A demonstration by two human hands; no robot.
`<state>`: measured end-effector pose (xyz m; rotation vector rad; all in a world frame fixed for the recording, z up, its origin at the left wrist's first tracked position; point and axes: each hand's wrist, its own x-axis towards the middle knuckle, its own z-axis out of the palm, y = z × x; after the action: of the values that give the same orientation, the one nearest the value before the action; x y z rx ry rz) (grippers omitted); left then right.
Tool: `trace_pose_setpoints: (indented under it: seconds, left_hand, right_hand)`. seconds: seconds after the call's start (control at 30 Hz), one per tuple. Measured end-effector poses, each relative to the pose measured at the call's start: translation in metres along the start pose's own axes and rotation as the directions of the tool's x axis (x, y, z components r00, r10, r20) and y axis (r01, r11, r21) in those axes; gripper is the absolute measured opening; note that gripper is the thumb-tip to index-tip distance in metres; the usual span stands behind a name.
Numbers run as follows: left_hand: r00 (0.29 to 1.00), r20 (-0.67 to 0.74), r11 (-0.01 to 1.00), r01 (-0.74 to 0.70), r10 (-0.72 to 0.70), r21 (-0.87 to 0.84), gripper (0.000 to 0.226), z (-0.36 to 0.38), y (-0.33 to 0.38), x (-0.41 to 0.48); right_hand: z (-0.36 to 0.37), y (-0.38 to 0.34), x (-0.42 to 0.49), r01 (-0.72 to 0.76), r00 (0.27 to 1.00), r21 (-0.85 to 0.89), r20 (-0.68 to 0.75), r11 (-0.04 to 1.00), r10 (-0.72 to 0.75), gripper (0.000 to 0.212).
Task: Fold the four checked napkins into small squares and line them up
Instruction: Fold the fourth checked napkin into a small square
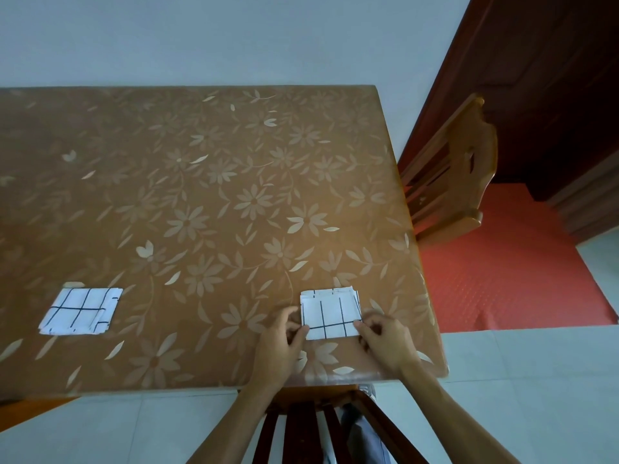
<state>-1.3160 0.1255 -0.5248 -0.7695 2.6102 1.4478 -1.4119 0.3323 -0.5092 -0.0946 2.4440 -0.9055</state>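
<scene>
Two white napkins with dark checked lines lie folded into small squares on the brown flowered table (207, 182). One folded napkin (82, 311) rests alone at the near left. The other folded napkin (331, 314) sits near the front right corner. My left hand (284, 336) pinches its left lower edge. My right hand (385, 336) grips its right lower corner. Both hands touch the same napkin, which lies flat on the table. No other napkins show in the view.
A wooden chair (459, 175) stands at the table's right side, over a red mat (509, 272). Another chair back (318, 426) is right below my arms at the front edge. A dark wooden door (552, 78) is at the far right.
</scene>
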Motion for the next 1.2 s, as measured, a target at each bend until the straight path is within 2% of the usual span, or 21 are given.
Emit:
trace_pose_setpoints:
  seconds: [0.1, 0.23, 0.43, 0.47, 0.53, 0.6, 0.63, 0.67, 0.73, 0.77, 0.83, 0.9, 0.93, 0.97, 1.03, 1.13, 1.2]
  left_hand:
    - [1.0, 0.008, 0.999, 0.014, -0.015, 0.049, 0.043, 0.001, 0.005, 0.003]
    - [0.999, -0.047, 0.985, 0.016, -0.008, 0.173, 0.045, 0.004, 0.012, 0.005]
    - [0.985, -0.171, 0.925, 0.055, 0.011, 0.376, 0.047, 0.017, 0.031, -0.001]
    - [0.977, -0.198, 0.905, 0.017, 0.075, 0.424, 0.05, 0.02, 0.028, -0.001]
    - [0.91, -0.193, 0.809, -0.211, 0.368, 0.548, 0.05, 0.028, 0.018, 0.004]
    - [0.77, -0.054, 0.636, -0.482, 0.635, 0.603, 0.03, 0.035, 0.009, 0.007]
    - [0.729, 0.024, 0.572, -0.556, 0.684, 0.603, 0.027, 0.036, 0.009, 0.007]
    - [0.725, 0.093, 0.543, -0.589, 0.683, 0.599, 0.033, 0.037, 0.012, 0.006]
    - [0.771, 0.17, 0.553, -0.573, 0.613, 0.605, 0.046, 0.037, 0.014, 0.003]
    - [0.799, 0.196, 0.571, -0.555, 0.569, 0.606, 0.05, 0.038, 0.013, 0.003]
    - [0.829, 0.242, 0.592, -0.536, 0.505, 0.601, 0.055, 0.04, 0.006, 0.005]
    - [0.842, 0.252, 0.599, -0.521, 0.477, 0.608, 0.054, 0.042, 0.002, 0.007]
    - [0.846, 0.252, 0.601, -0.516, 0.47, 0.611, 0.053, 0.043, -0.001, 0.007]
    - [0.847, 0.251, 0.603, -0.514, 0.468, 0.61, 0.051, 0.044, -0.004, 0.008]
    - [0.854, 0.256, 0.612, -0.507, 0.454, 0.607, 0.052, 0.045, -0.009, 0.011]
    - [0.881, 0.232, 0.644, -0.462, 0.413, 0.61, 0.063, 0.044, -0.013, 0.013]
    - [0.903, 0.208, 0.654, -0.418, 0.376, 0.631, 0.062, 0.041, -0.013, 0.011]
  right_hand:
    - [0.004, 0.001, 0.004, -0.078, 0.996, 0.079, -0.033, 0.994, 0.081, 0.017]
    - [0.006, 0.004, 0.004, -0.118, 0.991, 0.079, -0.049, 0.99, 0.122, 0.024]
    - [0.009, 0.005, 0.006, -0.135, 0.989, 0.064, -0.059, 0.989, 0.139, 0.013]
    - [0.009, 0.004, 0.005, -0.141, 0.987, 0.057, -0.063, 0.988, 0.145, 0.012]
    - [0.011, 0.004, 0.006, -0.148, 0.986, 0.056, -0.072, 0.987, 0.152, 0.012]
    - [0.012, 0.005, 0.008, -0.157, 0.984, 0.054, -0.077, 0.986, 0.161, 0.012]
    - [0.012, 0.005, 0.008, -0.156, 0.984, 0.047, -0.08, 0.987, 0.159, 0.013]
    - [0.011, 0.003, 0.008, -0.16, 0.983, 0.038, -0.081, 0.986, 0.163, 0.014]
    - [0.011, 0.001, 0.003, -0.15, 0.983, -0.005, -0.105, 0.989, 0.149, 0.018]
    - [0.012, -0.001, 0.0, -0.089, 0.98, -0.09, -0.184, 0.992, 0.071, 0.019]
    - [0.02, -0.004, -0.005, 0.143, 0.899, -0.361, -0.342, 0.922, -0.273, 0.014]
    - [0.035, -0.006, -0.005, 0.334, 0.815, -0.49, -0.279, 0.805, -0.508, 0.03]
    - [0.043, -0.006, -0.001, 0.4, 0.812, -0.518, -0.183, 0.756, -0.554, 0.042]
    - [0.05, -0.004, 0.002, 0.442, 0.817, -0.54, -0.088, 0.716, -0.57, 0.052]
    - [0.057, 0.002, 0.007, 0.486, 0.82, -0.575, 0.039, 0.658, -0.572, 0.059]
    - [0.054, 0.011, 0.011, 0.494, 0.833, -0.621, 0.138, 0.609, -0.536, 0.064]
    - [0.047, 0.015, 0.013, 0.479, 0.846, -0.631, 0.149, 0.61, -0.511, 0.069]
